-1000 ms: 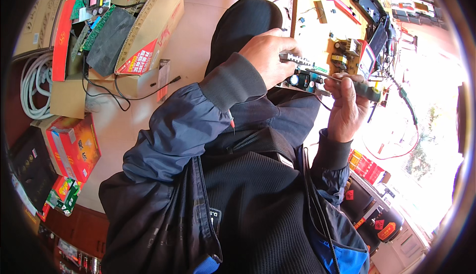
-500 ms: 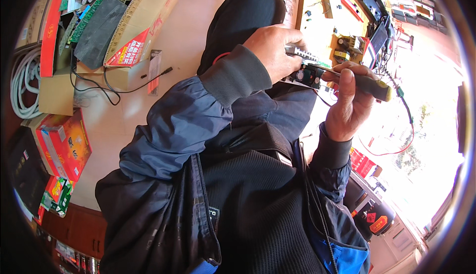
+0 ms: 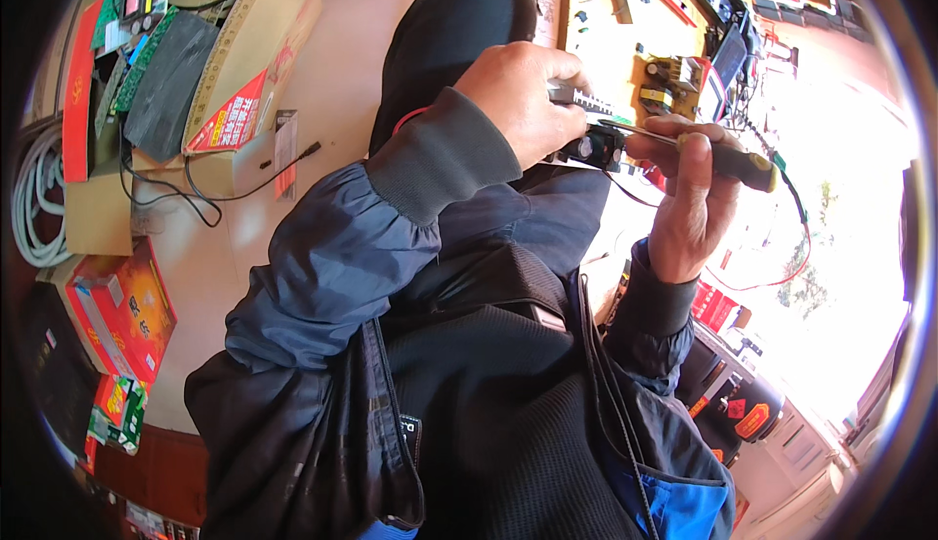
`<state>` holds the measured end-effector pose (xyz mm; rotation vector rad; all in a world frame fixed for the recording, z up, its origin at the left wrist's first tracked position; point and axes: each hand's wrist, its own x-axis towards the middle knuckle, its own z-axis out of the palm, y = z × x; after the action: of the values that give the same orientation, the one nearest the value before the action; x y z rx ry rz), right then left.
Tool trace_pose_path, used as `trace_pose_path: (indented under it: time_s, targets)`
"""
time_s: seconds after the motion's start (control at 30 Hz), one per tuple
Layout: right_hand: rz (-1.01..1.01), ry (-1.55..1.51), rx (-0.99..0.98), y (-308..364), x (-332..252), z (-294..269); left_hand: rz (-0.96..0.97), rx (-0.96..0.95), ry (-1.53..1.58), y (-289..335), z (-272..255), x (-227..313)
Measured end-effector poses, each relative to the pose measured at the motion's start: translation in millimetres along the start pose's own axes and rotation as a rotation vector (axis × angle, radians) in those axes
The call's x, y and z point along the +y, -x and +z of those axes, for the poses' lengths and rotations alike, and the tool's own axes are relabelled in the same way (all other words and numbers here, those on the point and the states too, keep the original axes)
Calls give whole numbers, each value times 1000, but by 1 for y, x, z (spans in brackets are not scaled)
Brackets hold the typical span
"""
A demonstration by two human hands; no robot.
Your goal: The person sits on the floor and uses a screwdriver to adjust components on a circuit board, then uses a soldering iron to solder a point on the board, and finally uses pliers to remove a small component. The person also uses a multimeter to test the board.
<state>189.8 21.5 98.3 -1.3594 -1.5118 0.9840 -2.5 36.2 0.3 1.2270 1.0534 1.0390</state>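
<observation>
My left hand [image 3: 516,98] is closed on a small circuit board [image 3: 598,146] with black and silver parts and a finned metal heatsink [image 3: 584,102] along its upper edge. The board is held above my lap. In my right hand [image 3: 692,198] lies a screwdriver [image 3: 741,163] with a dark handle and a yellowish end. Its thin shaft points left and its tip reaches the board beside the heatsink. Whether the tip touches a particular part is too small to tell. The fingers of my left hand hide part of the board.
Beyond my hands is a workbench [image 3: 598,34] with a yellowish board of components [image 3: 674,83] and black devices. On the left, an open carton [image 3: 256,46] holds circuit boards, near a black cable [image 3: 259,186], a coiled white hose [image 3: 39,198] and a red box [image 3: 137,305].
The surroundings have shifted slightly in the picture as my head moved. Both hands keep their hold on the board and the screwdriver, whose tip stays by the heatsink.
</observation>
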Motion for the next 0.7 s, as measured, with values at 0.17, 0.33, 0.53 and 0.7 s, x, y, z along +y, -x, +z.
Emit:
trace_pose_path:
  time_s: [0.17,0.33,0.53,0.7]
  targets:
    - [10,-145,35,1,5,-10,69,-8,-141,-12,-3,19]
    - [43,-247,109,10,9,-16,91,-68,-157,-19,0,36]
    - [97,-326,112,12,8,-22,17,-107,-184,-20,6,50]
    - [92,-321,175,11,4,-32,-87,-147,-130,-20,9,57]
